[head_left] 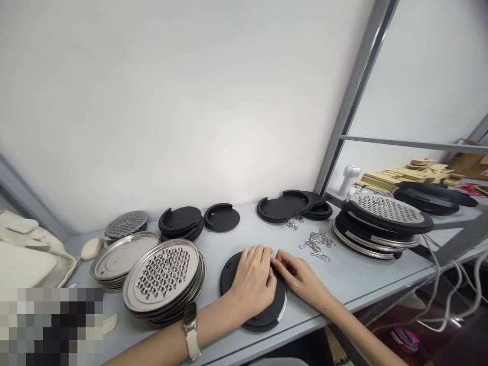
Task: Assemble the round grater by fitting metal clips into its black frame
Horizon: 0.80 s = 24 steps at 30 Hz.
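A round black plastic holder (pixel 226 280) lies on the table in front of me, with a thin silvery metal rim showing at its lower right edge. My left hand (pixel 252 284) rests over it, fingers together and curled toward its far edge. At the holder's upper right edge my right hand (pixel 299 277) is closed in a pinch; what its fingertips grip is too small and hidden to make out. Several wire snap hooks (pixel 318 241) lie loose beyond the right hand. To the left, a stack of round metal grater plates (pixel 163 274) stands near my left forearm.
More metal plates (pixel 124 254) are stacked at the left. Black holders (pixel 181 221) lie along the wall, with others (pixel 284 206) farther right. Assembled graters (pixel 385 208) are piled at the right, near a metal shelf post (pixel 354 96) and hanging white cables (pixel 450 295).
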Motion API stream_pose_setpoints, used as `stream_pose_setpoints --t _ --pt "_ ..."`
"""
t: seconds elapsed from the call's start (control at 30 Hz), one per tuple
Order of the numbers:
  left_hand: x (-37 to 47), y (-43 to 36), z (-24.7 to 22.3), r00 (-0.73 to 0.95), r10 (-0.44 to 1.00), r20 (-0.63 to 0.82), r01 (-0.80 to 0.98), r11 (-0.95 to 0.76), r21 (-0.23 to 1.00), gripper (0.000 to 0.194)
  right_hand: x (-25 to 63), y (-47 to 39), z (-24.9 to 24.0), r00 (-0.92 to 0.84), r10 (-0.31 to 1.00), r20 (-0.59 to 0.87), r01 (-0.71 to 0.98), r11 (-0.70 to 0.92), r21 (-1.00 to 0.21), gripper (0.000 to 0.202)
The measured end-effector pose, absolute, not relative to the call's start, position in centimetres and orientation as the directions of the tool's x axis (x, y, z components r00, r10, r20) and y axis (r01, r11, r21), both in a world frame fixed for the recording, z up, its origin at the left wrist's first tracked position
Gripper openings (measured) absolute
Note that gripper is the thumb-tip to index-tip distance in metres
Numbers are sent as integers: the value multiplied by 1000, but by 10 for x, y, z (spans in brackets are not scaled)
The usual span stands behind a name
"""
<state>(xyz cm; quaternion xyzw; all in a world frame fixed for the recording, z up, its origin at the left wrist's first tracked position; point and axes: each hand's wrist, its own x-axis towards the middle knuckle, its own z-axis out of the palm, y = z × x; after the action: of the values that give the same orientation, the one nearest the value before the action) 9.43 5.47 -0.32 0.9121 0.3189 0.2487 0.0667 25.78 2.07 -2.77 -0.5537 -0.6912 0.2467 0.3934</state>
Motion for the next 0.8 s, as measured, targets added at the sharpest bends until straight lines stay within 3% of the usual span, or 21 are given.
stream_pose_setpoints --t 0.43,0.8 --pt "93 56 -1 721 575 387 470 -816 338 19 260 16 -24 -82 948 308 569 298 -766 29" --pt "93 55 2 725 580 372 498 -814 299 18 262 16 -25 -143 955 261 604 293 -741 34"
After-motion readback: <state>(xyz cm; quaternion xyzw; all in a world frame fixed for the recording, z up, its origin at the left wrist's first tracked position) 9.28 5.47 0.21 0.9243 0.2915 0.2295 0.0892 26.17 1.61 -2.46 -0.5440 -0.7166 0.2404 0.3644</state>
